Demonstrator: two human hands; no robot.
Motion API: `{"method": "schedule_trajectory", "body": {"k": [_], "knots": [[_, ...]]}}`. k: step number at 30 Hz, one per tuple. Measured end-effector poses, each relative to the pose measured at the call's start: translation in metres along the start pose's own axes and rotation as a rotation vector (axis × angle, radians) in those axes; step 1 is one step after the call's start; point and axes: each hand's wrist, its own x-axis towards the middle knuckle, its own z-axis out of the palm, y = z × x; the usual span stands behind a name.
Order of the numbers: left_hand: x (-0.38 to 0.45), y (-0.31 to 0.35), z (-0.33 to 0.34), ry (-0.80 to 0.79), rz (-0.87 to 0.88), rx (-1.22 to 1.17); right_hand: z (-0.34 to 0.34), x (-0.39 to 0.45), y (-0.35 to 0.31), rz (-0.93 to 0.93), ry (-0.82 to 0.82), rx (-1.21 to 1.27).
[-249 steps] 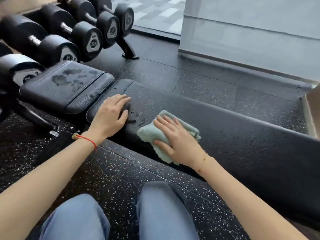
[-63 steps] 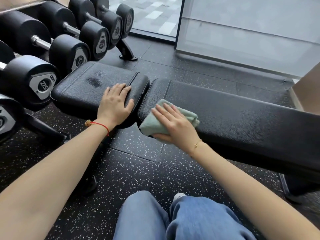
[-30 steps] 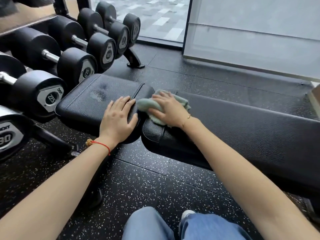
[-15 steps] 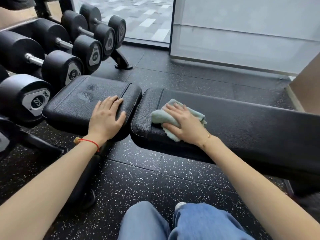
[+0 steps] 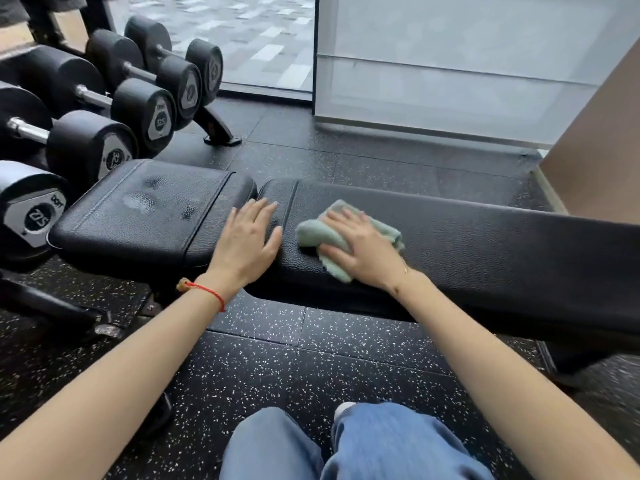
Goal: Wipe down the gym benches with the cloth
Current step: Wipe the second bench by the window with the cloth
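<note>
The right hand (image 5: pixel 360 249) presses the pale green cloth (image 5: pixel 313 233) flat on the near end of the long back pad (image 5: pixel 502 244), fingers (image 5: pixel 341 216) spread and nearly straight on top of it, thumb along the cloth's near edge. Half a second ago the cloth sat at about the same spot; a second ago it was up at the gap between pads, so the stroke has come back toward six o'clock. The left hand (image 5: pixel 247 240) stays flat, fingers open, across the seat pad's (image 5: pixel 138 216) right edge at nine o'clock of the cloth. Damp blotches (image 5: pixel 145 200) remain on the seat pad, which likely still needs wiping.
</note>
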Motion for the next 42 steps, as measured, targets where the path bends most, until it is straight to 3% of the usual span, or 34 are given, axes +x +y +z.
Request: {"method": "schedule_trajectory", "body": {"k": [3,5,8,11,14,18,22,26,29,34,38,42], "knots": [[0.004,0.015,0.012,-0.007,0.029,-0.025,-0.014,-0.062,0.014,-0.070,-0.035,0.030],[0.004,0.018,0.020,-0.015,0.022,0.000,-0.033,-0.082,0.046,0.047,0.012,0.036],[0.001,0.019,0.027,0.012,0.018,0.053,-0.053,-0.052,0.083,0.241,0.063,-0.033],[0.001,0.019,0.026,0.023,0.014,0.048,-0.037,0.007,0.069,0.307,0.061,-0.106],[0.001,0.018,0.024,0.028,0.030,0.051,-0.012,0.017,0.022,0.145,0.029,-0.017],[-0.001,0.017,0.024,0.020,0.035,0.054,-0.019,-0.060,0.015,-0.034,-0.027,0.049],[-0.001,0.019,0.026,0.026,0.019,0.066,-0.055,-0.094,0.083,0.216,0.081,0.045],[-0.002,0.021,0.026,0.035,0.008,0.072,-0.057,-0.028,0.098,0.403,0.090,-0.067],[-0.001,0.020,0.025,0.028,0.014,0.073,-0.032,-0.006,0.059,0.255,0.048,-0.035],[-0.003,0.018,0.025,0.022,0.019,0.072,-0.028,-0.092,0.021,-0.006,-0.035,0.067],[-0.003,0.019,0.026,0.027,0.019,0.079,-0.061,-0.115,0.078,0.217,0.074,0.059],[-0.002,0.020,0.027,0.022,0.006,0.088,-0.069,-0.041,0.102,0.406,0.070,-0.077]]}}
